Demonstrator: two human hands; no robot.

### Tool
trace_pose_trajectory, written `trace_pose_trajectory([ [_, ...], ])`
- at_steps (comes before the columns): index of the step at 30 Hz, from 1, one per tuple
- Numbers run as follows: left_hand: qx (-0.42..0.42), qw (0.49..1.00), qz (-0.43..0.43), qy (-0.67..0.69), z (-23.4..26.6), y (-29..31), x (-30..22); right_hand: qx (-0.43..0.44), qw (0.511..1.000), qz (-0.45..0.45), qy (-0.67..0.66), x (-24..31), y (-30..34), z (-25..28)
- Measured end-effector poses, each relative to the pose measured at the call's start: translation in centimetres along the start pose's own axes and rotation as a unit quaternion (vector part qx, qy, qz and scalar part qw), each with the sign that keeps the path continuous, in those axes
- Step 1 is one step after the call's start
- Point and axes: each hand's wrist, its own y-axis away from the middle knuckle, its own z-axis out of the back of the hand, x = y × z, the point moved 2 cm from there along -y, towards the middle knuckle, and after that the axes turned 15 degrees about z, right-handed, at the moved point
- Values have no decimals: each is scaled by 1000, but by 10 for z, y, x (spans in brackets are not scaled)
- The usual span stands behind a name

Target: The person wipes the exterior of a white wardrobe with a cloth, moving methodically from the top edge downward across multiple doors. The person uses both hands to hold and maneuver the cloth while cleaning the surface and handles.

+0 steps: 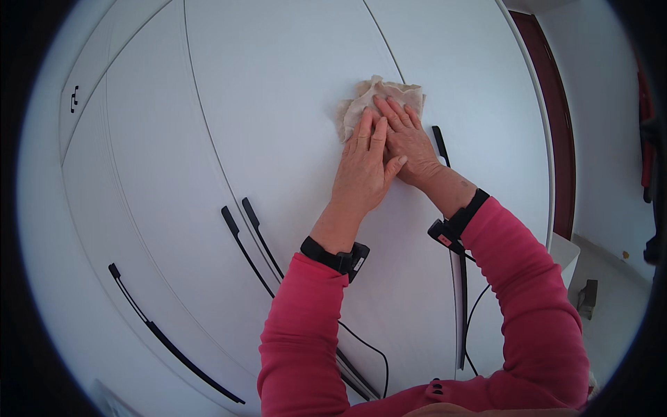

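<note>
A pale beige cloth (363,104), crumpled at its edges, lies against the white cabinet door (299,104) across the seam between two doors. My right hand (411,147) presses flat on it, its fingers stretched upward over the fabric. Beside it and partly overlapping it, my left hand (363,167) has straight fingers reaching the cloth's lower part; its thumb rests over the right hand. Both hands are open, laid flat rather than gripping. The stretch of cloth beneath the palms is hidden.
Long black handles (439,142) run down the doors, one close to my right wrist, with a pair (250,212) and another (174,351) farther left. Black wristbands with small boxes sit on both wrists, and a thin cable (375,347) hangs below. A dark red door frame (556,104) stands right.
</note>
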Motion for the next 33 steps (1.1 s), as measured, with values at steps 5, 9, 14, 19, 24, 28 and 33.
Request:
trace_pose_trajectory([
  [5, -21, 999, -7, -45, 3, -68, -1, -33, 994, -82, 65, -34, -47, -6],
  [9, -52, 998, -13, -20, -10, -86, -5, -58, 984, -105, 130, -48, -52, -15],
  [14, -116, 993, -37, -2, -19, -80, 1, -72, 983, -96, 136, -45, -46, -18],
  [19, -97, 995, -23, -27, -18, -80, 3, -71, 987, -85, 112, -41, -47, -16],
  [24, -84, 996, -2, -29, -12, -82, -2, -127, 986, -65, 81, -48, -42, -20],
  [28, -54, 998, -16, -27, -2, -85, -2, -124, 984, -98, 88, -52, -43, -20],
  [33, -51, 996, -42, -55, 11, -91, -4, -146, 975, -121, 117, -48, -50, -15],
])
